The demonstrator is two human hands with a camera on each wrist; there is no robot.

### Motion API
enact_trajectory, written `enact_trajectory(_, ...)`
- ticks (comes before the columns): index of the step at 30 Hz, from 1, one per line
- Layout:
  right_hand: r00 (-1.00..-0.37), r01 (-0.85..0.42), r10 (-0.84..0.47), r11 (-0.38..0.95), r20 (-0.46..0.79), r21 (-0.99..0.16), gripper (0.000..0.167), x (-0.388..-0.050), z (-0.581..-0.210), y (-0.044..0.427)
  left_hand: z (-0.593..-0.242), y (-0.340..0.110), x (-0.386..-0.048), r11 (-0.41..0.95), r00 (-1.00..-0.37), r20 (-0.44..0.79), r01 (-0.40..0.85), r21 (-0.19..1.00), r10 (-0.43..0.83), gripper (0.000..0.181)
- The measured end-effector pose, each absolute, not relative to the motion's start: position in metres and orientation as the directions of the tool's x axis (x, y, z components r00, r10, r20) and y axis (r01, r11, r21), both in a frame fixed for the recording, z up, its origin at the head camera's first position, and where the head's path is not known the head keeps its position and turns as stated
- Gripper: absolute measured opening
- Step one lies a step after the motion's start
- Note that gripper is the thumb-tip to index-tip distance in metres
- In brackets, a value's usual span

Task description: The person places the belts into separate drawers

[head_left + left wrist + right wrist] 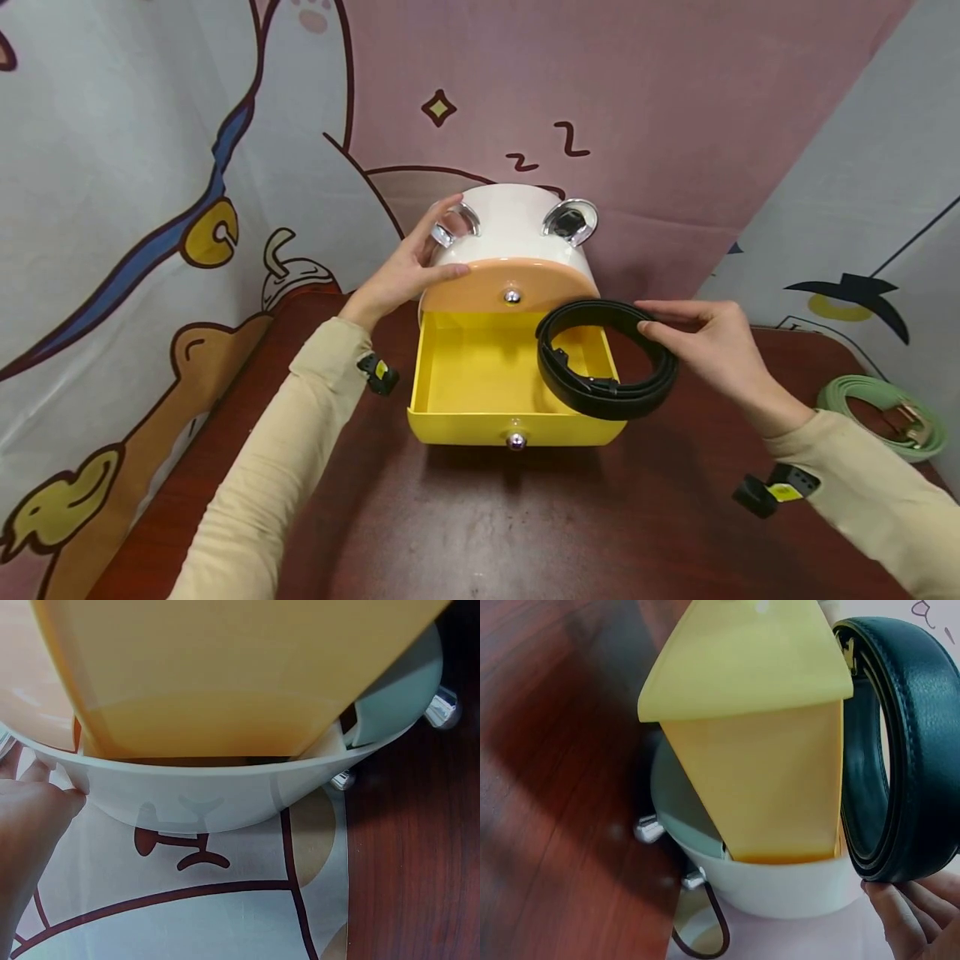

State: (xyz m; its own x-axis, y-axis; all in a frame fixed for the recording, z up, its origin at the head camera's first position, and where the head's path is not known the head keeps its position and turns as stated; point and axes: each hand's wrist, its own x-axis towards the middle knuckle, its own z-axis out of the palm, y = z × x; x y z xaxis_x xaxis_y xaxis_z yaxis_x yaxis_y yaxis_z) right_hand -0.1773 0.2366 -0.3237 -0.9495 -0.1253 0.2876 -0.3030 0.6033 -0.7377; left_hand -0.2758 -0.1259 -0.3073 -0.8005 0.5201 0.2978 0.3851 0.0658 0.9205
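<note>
A coiled black belt (607, 400) is pinched between the thumb and fingers of my right hand (708, 342). The coil hangs over the right side of a pulled-out yellow drawer (517, 429). In the right wrist view the belt (922, 750) appears close up, beside the drawer (750, 667). The drawer belongs to a white rounded box (510, 217) with silvery ear-like handles and an orange upper drawer front (525, 283). My left hand (405, 271) rests on the box's left upper side, thumb on the orange front's edge and fingers spread near the left ear.
A coiled green belt (885, 412) with a gold-coloured buckle lies at the right end of the dark red wooden table (480, 525). Behind the box, a cloth (637, 100) printed with cartoon figures hangs as a backdrop.
</note>
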Motion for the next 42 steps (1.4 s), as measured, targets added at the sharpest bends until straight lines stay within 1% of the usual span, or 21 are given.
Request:
enact_trajectory(8,-0.955,-0.296,-0.153,0.594,0.256,-0.748,0.03,-0.18,-0.326,0.222,-0.308,-0.126,-0.277,0.06,-0.801,0.301,0.385,0.921,0.518,0.082)
enact_trajectory(15,-0.966,-0.258,-0.155,0.603,0.206,-0.755,0.031,-0.183,-0.322,0.211,-0.308,-0.127,-0.277,0.067,-0.804,0.3,0.386,0.92,0.513,0.083)
enact_trajectory(26,-0.977,-0.203,-0.187,0.68,0.1,-0.704,0.031,-0.194,-0.309,0.197,-0.308,-0.127,-0.278,0.044,-0.79,0.308,0.389,0.92,0.53,0.082)
enact_trajectory(32,-0.965,-0.259,-0.214,0.713,0.15,-0.651,0.023,-0.199,-0.313,0.186,-0.308,-0.127,-0.278,0.053,-0.791,0.305,0.39,0.919,0.53,0.082)
enact_trajectory(42,-0.949,-0.315,-0.223,0.708,0.223,-0.632,0.02,-0.202,-0.325,0.169,-0.309,-0.127,-0.279,0.039,-0.784,0.321,0.401,0.915,0.532,0.082)
